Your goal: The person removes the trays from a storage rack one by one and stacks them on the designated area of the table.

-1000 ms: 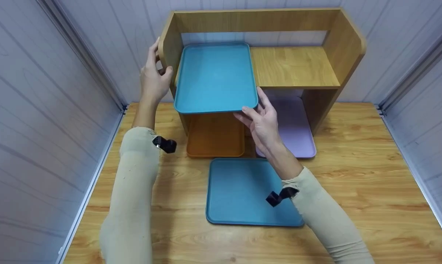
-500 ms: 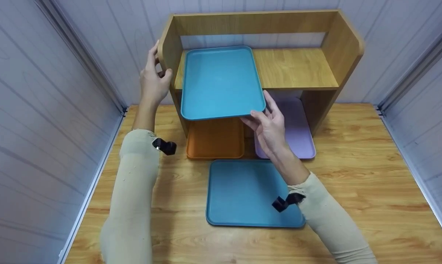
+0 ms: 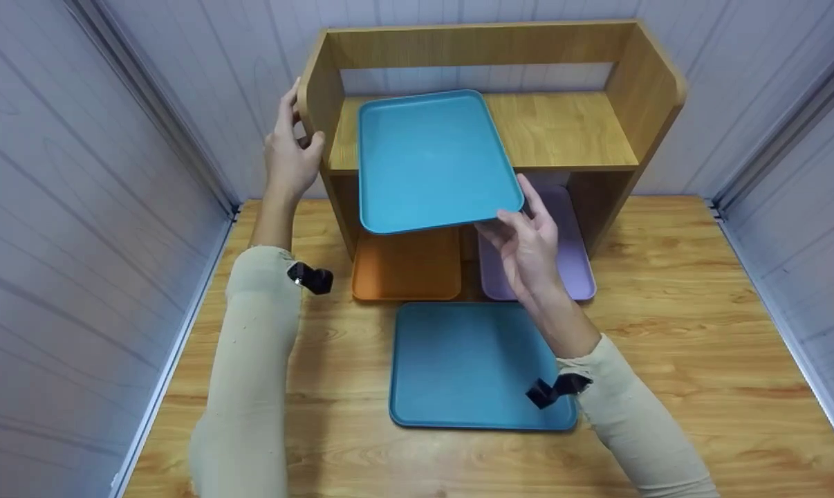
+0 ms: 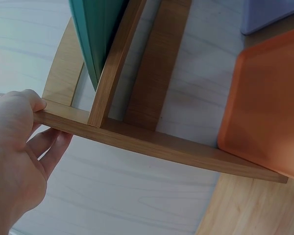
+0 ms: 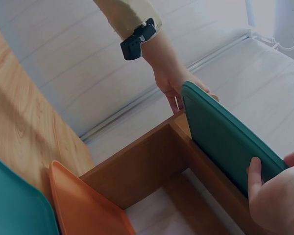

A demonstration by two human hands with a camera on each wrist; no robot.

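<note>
Your left hand (image 3: 289, 155) grips left side panel of light wooden two-tier shelf unit (image 3: 652, 83), steadying it. Your right hand (image 3: 531, 242) pinches near right corner of bright blue rectangular plastic tray (image 3: 431, 159). Tray lies skewed on upper shelf, front overhanging. Darker blue tray (image 3: 465, 360) flat on desk (image 3: 700, 332) near front edge; orange tray (image 3: 406, 266), lilac tray (image 3: 572, 270) under shelf.
</note>
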